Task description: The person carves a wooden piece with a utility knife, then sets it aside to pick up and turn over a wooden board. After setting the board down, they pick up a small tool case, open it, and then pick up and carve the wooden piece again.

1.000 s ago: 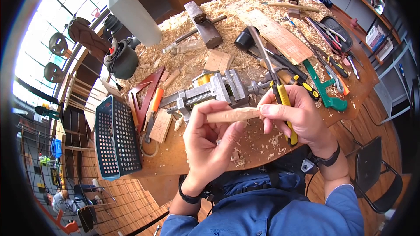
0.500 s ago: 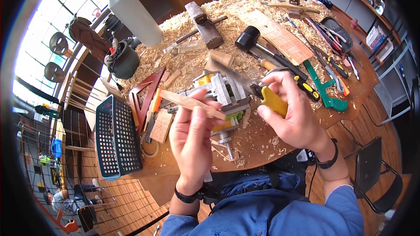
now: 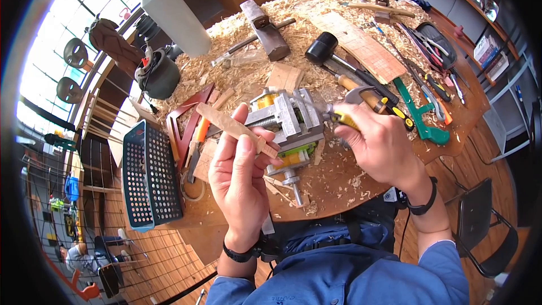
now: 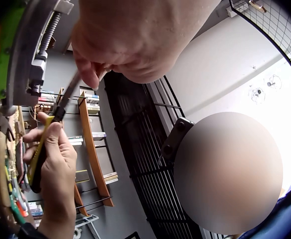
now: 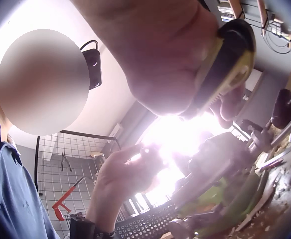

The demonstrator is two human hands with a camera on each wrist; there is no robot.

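In the head view my left hand [image 3: 240,192] pinches a slim, shaped wood piece [image 3: 230,124] between thumb and fingers, tilted with its far end up and left. My right hand [image 3: 381,149] grips the yellow-and-black handle of a file [image 3: 345,118]; its blade is blurred in this view. In the left wrist view the grey blade of the file [image 4: 70,92] reaches up toward my left hand [image 4: 130,37]. The right wrist view shows the file's handle [image 5: 227,74] in my right hand. A metal vise [image 3: 288,116] stands on the table just beyond my hands.
A dark perforated basket [image 3: 149,175] stands at the table's left edge, near a wooden set square [image 3: 189,118]. Right of the vise lie a black mallet [image 3: 322,48], a green-handled saw [image 3: 420,118] and several other tools. Wood shavings [image 3: 237,90] cover the table's far half.
My hands have parted: the right fingers left the wood piece and carried the file right. My left hand moved left and turned the wood piece to a steeper tilt.
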